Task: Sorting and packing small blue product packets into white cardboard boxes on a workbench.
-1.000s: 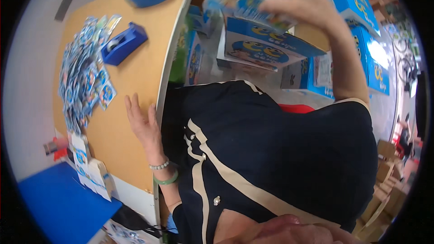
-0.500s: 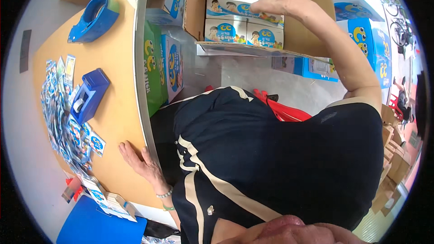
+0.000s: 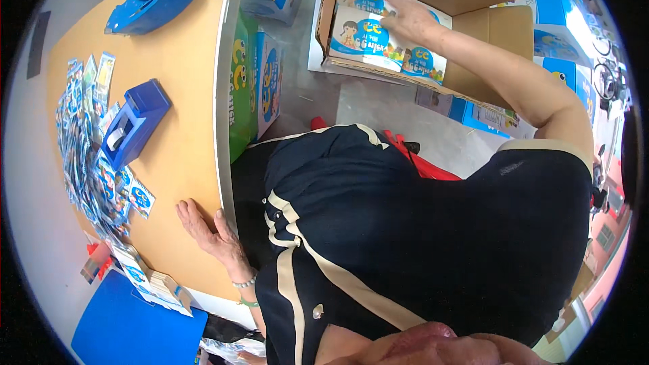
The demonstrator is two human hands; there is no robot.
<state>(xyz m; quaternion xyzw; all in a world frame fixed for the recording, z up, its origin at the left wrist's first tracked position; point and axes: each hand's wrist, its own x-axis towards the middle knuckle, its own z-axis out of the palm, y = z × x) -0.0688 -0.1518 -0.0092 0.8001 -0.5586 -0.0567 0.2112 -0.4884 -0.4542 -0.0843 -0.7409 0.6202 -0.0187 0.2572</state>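
My right hand reaches into an open cardboard carton and touches the tops of small white-and-blue printed boxes packed inside. Its thumb and a finger are apart; the other fingers are partly hidden. No box is lifted in it. On the left, my left hand lies flat and empty on the wooden table, near the edge, fingers spread. A blue tape dispenser stands beyond it, and a bigger blue-green tape dispenser stands at the table's far end.
Several small printed packets are heaped along the table's left side. A stack of flat white cartons lies at its near end, by a blue chair. Green and blue packages stand against the table. Large blue-and-white cartons are at right.
My right hand has lowered the box it held into the carton and let go of it. The view has shifted slightly. My left hand stays on the table.
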